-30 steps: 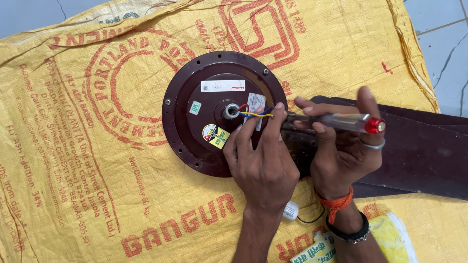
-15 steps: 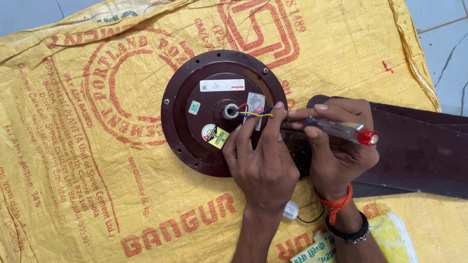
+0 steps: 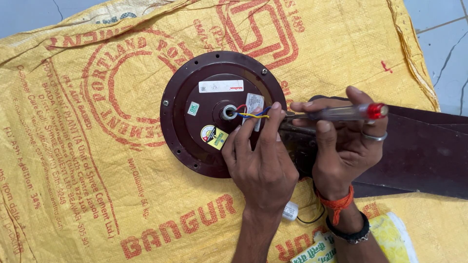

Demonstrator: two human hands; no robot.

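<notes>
Head view: left hand [image 3: 263, 163] steadies the brown fan motor [image 3: 222, 113] while right hand [image 3: 343, 141] grips a screwdriver [image 3: 336, 113], its tip at the blade [image 3: 419, 153] joint, needing firm, straight turning.

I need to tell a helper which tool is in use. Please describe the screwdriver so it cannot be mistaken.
On the yellow woven sack lies a round dark-brown fan motor. Just right of it, the right hand holds a slim screwdriver level. Only it has a clear handle with a red cap.

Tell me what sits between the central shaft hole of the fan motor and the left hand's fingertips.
In the head view, red, yellow and blue wires run from the shaft hole across the motor housing to the left hand.
</notes>
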